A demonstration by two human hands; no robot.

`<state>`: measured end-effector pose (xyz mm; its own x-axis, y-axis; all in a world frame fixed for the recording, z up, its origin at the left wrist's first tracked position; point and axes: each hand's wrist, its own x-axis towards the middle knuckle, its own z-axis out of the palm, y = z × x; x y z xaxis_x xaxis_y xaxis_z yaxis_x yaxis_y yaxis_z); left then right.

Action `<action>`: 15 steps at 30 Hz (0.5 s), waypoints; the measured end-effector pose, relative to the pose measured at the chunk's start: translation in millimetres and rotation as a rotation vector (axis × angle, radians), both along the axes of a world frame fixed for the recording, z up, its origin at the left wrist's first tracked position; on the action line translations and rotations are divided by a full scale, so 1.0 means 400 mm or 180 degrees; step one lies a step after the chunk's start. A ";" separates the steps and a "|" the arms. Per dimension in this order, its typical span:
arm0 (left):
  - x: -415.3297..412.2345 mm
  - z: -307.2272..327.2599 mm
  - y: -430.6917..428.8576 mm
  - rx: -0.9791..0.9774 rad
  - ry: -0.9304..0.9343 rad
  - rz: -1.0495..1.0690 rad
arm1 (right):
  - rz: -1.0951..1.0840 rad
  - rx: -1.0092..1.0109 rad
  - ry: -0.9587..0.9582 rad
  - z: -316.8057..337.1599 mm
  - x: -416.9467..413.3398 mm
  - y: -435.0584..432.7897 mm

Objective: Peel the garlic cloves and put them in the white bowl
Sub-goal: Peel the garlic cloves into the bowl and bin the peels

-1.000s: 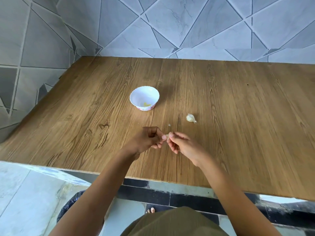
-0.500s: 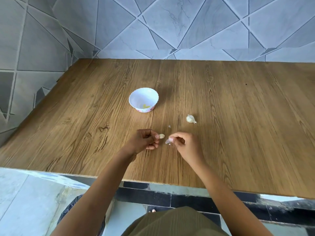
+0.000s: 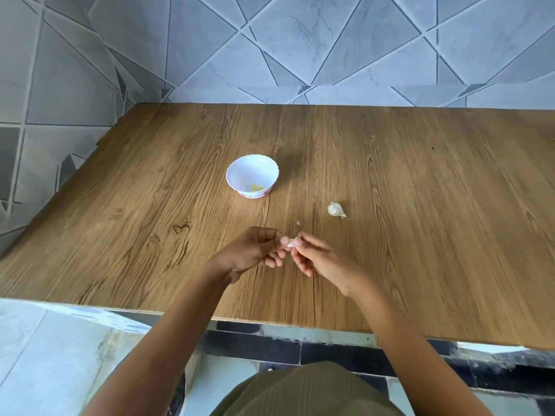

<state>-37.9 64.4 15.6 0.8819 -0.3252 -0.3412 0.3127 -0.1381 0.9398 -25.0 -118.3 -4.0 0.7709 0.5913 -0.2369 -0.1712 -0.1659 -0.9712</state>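
My left hand (image 3: 258,250) and my right hand (image 3: 315,258) meet above the wooden table (image 3: 420,235), near its front edge. Both pinch one small garlic clove (image 3: 290,243) between thumb and fingertips; only a pale sliver of it shows. The white bowl (image 3: 240,172) with a scalloped rim stands further back and a little left, with something pale yellow at its bottom. Another garlic clove (image 3: 335,209), still in its skin, lies on the table to the right of the bowl, beyond my right hand.
A tiny flake of garlic skin (image 3: 298,223) lies on the wood just beyond my fingertips. Grey tiled walls close the table at the back and left. The table's front edge runs under my forearms.
Half a second ago my hands were slightly apart, the left holding the clove and the right a bit of skin. Now the fingertips are together on the clove again.
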 end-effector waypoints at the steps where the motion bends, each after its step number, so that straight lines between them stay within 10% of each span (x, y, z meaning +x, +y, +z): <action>1: 0.002 0.004 0.000 0.0031 -0.0027 -0.0033 | 0.0022 0.0109 0.0088 -0.001 -0.001 0.000; 15: -0.023 -0.010 -0.030 0.1721 -0.1872 0.0236 | -0.0364 0.0081 0.0763 0.015 0.012 0.012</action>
